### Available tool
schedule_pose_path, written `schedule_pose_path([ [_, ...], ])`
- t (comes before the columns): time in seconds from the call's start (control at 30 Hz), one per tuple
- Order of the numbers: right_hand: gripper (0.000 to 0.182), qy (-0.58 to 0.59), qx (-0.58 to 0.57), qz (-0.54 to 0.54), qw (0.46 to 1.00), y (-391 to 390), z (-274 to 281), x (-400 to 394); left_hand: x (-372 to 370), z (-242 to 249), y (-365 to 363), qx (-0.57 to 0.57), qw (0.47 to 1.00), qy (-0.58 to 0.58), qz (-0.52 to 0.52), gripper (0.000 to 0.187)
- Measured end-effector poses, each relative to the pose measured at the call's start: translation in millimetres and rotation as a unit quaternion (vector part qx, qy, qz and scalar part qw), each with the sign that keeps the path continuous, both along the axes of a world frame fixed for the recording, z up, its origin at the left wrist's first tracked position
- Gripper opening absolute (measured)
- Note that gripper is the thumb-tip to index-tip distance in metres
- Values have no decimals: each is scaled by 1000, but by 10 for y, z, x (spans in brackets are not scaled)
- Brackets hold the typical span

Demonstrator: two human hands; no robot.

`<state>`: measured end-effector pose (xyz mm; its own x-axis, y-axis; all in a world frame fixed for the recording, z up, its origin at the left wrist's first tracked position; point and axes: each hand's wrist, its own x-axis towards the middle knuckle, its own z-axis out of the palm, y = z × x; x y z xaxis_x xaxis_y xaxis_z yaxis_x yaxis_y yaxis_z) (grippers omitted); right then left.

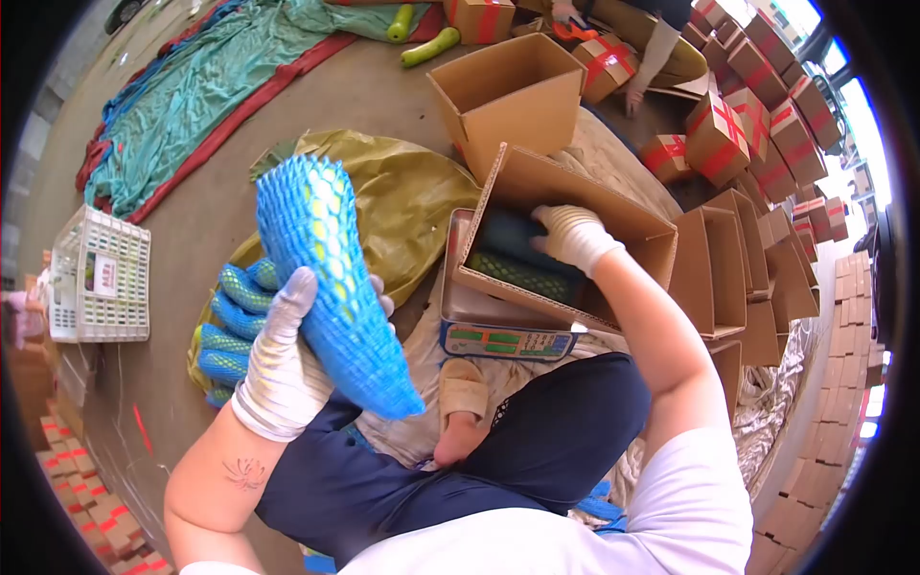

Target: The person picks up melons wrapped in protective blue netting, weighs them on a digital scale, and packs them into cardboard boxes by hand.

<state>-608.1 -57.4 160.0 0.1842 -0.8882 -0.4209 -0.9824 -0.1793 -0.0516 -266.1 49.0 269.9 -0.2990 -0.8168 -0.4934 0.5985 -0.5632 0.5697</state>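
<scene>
My left hand [287, 355], in a white glove, is closed around a long green gourd in a blue foam net [331, 278], held up at a slant. My right hand [573, 235], also gloved, reaches into an open cardboard box [632, 244]. Its fingers curl over the end of a dark, netted gourd [508, 235] in there; some fingertips are hidden. Beside that lies another netted gourd [522, 278]. The box rests tilted on a weighing scale [513, 340] with a green display. Several more blue-netted gourds [240, 307] lie left of my left hand.
An open box [517, 105] stands beyond mine. Open boxes [714, 268] and red-taped cartons [719, 134] fill the right. A white plastic crate [101, 278] sits left, near an olive sheet [383, 182]. Bare gourds [431, 48] lie ahead, close to another person's hand [634, 99].
</scene>
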Motion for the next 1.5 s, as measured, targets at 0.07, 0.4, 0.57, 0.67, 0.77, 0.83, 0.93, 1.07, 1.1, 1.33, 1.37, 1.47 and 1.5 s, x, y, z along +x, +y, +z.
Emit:
schedule_pose_path([
  [0.07, 43, -196, -17, -53, 979, 220, 576, 96, -54, 52, -33, -38, 997, -62, -24, 56],
  [0.4, 90, -561, -80, -202, 799, 898, 1391, 50, 479, 326, -317, -432, 899, -60, -27, 52],
  [0.57, 83, -419, 18, -200, 886, 605, 932, -299, 2116, -1215, -500, -85, 906, -236, 342, 40],
  [0.67, 85, -353, 66, -197, 912, 527, 569, -209, 2362, -2198, -304, 43, 907, -301, 292, 51],
  [0.77, 82, -262, 59, -129, 955, 517, 168, -250, 2459, -3477, -339, -63, 784, -603, 137, 60],
  [0.83, 76, -194, 52, -119, 972, 552, 16, -180, 2178, -3109, -477, -76, 605, -786, -102, 74],
  [0.93, 66, -305, 116, -287, 901, 615, 16, 7, 2111, -3305, -792, -157, 437, -851, -245, 70],
  [1.07, 64, -299, 138, -368, 870, 643, 142, 158, 2125, -3872, -1241, -342, 287, -831, -332, 44],
  [1.1, 64, -288, 114, -353, 883, 654, 124, 63, 2136, -3849, -1310, -344, 294, -821, -349, 40],
  [1.33, 41, -172, -341, -103, 918, 848, 1194, 593, 2366, -3209, -1243, -296, 546, -781, -55, 67],
  [1.37, 42, -271, -356, -55, 893, 985, 1163, 851, 2347, -2925, -1195, -254, 652, -714, 25, 65],
  [1.47, 56, -454, -130, -3, 882, 1052, 827, 1634, 2173, -2561, -1042, -248, 844, -429, 204, 83],
  [1.5, 70, -441, -125, -51, 887, 996, 556, 2066, 2001, -2319, -966, -248, 870, -375, 203, 80],
])
